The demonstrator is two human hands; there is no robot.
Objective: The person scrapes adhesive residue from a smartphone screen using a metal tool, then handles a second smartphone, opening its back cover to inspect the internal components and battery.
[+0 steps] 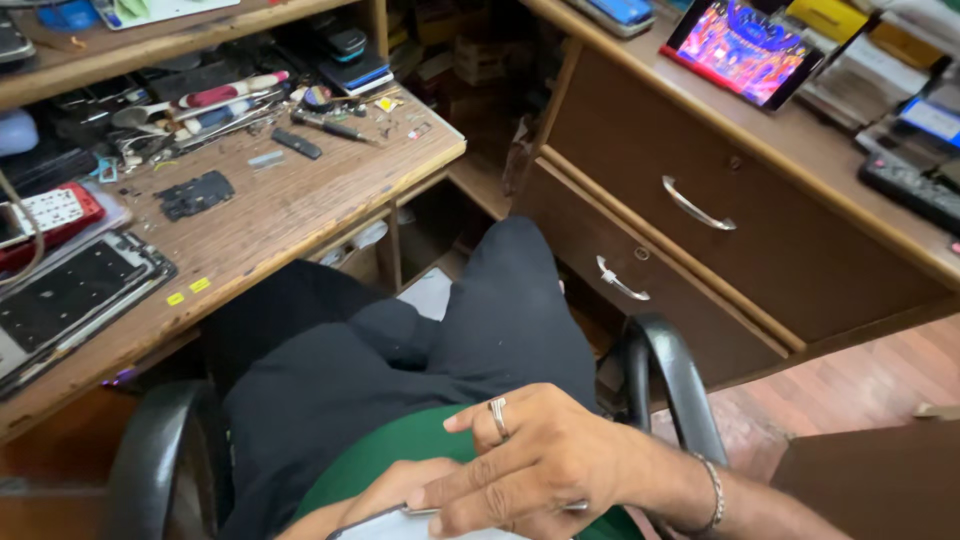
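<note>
Seated away from the bench, the right hand, fingers loosely spread, presses a phone the left hand cradles; the opened phone on the bench lies untouched.

Right hand: silver metal ring on one finger; thin silver chain bracelet at wrist; forearm bare, no sleeve; left hand mostly hidden, no jewellery visible; dark black loose trousers on both legs; green fabric shirt hem at waist.
</note>
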